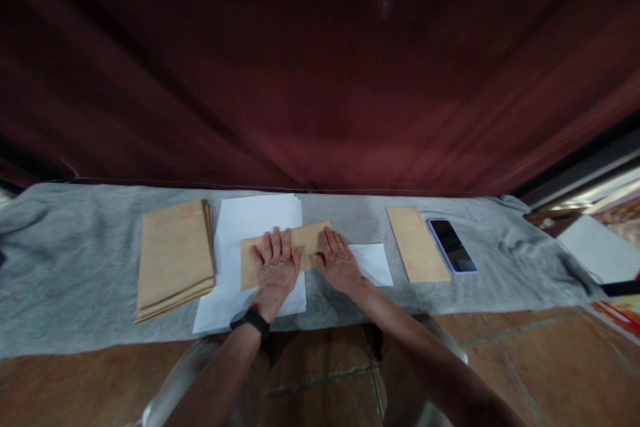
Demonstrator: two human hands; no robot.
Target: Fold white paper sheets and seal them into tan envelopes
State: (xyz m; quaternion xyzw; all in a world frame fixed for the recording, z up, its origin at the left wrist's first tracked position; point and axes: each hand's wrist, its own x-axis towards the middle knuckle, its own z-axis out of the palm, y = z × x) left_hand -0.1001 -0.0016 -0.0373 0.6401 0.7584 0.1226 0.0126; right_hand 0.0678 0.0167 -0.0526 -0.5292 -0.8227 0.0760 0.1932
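A brown envelope (306,237) lies across a stack of white paper (250,220) on a grey cloth (75,267). My left hand (275,267) lies flat on the envelope's middle, fingers stretched out and together; a black band is on that wrist. My right hand (339,260) presses flat on the envelope's right end, fingers spread. A small folded white sheet (374,263) lies just right of my right hand.
A stack of brown envelopes (173,257) sits to the left. A single brown envelope (417,243) and a dark phone (453,245) lie to the right. A dark red curtain (320,67) hangs behind. Brown tiled floor (525,360) lies below the cloth's edge.
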